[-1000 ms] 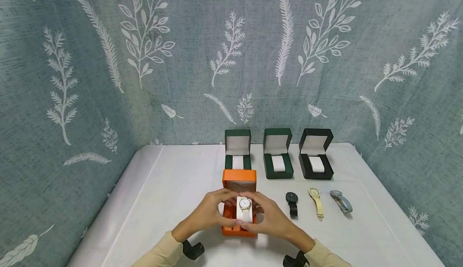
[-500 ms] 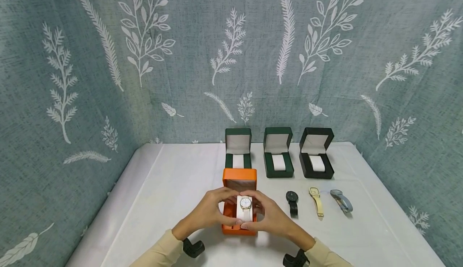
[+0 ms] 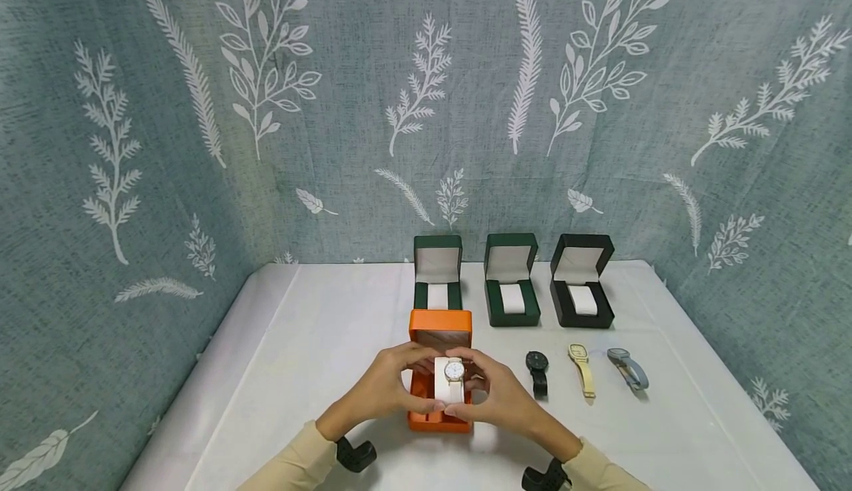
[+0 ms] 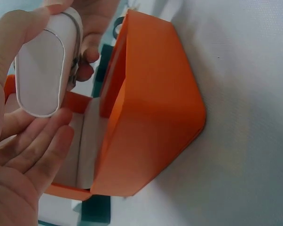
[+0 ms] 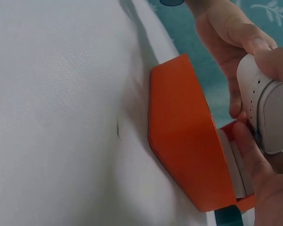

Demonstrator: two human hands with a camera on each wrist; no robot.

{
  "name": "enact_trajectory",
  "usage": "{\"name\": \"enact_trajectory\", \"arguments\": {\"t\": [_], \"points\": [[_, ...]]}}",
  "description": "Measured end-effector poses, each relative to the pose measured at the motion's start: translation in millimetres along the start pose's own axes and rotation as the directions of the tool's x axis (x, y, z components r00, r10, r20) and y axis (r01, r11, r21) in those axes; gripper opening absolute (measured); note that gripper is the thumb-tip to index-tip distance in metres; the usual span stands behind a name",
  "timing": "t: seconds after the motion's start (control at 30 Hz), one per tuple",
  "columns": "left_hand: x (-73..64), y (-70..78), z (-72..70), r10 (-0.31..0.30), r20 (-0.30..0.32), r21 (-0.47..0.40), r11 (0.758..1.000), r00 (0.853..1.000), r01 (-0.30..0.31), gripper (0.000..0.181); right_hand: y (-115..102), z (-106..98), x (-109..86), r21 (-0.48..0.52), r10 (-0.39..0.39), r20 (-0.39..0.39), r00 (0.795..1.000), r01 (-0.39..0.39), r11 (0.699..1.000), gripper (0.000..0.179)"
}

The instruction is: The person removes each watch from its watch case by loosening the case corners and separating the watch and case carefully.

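Note:
A white watch cushion (image 3: 441, 387) is held above the orange watch box (image 3: 441, 320), whose lid stands up. Around the cushion sits a wristwatch (image 3: 454, 370) with a white strap and round white dial, toward its right end. My left hand (image 3: 386, 384) grips the cushion's left end, thumb on the near side and fingers on the far side. On the other end, my right hand (image 3: 502, 395) pinches the cushion and strap between thumb and fingers. In the right wrist view, strap holes show along the white watch strap (image 5: 255, 89).
Behind stand two green watch boxes (image 3: 493, 302) (image 3: 455, 298) and a black watch box (image 3: 563, 306), lids raised, with white cushions inside. To the right lie a black watch (image 3: 537, 362), a gold watch (image 3: 581, 365) and a grey-blue watch (image 3: 629, 370) on the white-covered table (image 3: 319, 328).
The wristwatch has shifted slightly right along the cushion, and its dial has turned a little. My right fingers have moved slightly with it; the left hand stays in place.

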State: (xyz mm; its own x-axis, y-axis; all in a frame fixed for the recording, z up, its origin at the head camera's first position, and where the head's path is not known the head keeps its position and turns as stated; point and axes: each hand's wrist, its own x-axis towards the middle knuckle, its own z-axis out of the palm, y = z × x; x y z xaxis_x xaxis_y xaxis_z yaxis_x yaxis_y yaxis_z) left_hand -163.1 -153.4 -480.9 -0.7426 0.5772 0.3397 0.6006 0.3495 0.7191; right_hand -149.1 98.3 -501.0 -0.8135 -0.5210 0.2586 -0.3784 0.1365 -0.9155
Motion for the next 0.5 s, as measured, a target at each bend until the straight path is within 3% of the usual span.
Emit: {"name": "enact_trajectory", "arguments": {"t": [0.27,0.5], "points": [[0.6,-1.5,1.4,0.011,0.015,-0.002,1.0,1.0,-0.011,0.067,2.3,-2.0,-0.3,-0.033,-0.019,0.021,1.0,0.02,0.999,0.074],[0.6,-0.1,-0.1,0.009,0.026,0.026,1.0,1.0,-0.01,0.066,2.3,-3.7,0.0,-0.002,-0.032,0.05,0.998,0.032,0.999,0.074]]}}
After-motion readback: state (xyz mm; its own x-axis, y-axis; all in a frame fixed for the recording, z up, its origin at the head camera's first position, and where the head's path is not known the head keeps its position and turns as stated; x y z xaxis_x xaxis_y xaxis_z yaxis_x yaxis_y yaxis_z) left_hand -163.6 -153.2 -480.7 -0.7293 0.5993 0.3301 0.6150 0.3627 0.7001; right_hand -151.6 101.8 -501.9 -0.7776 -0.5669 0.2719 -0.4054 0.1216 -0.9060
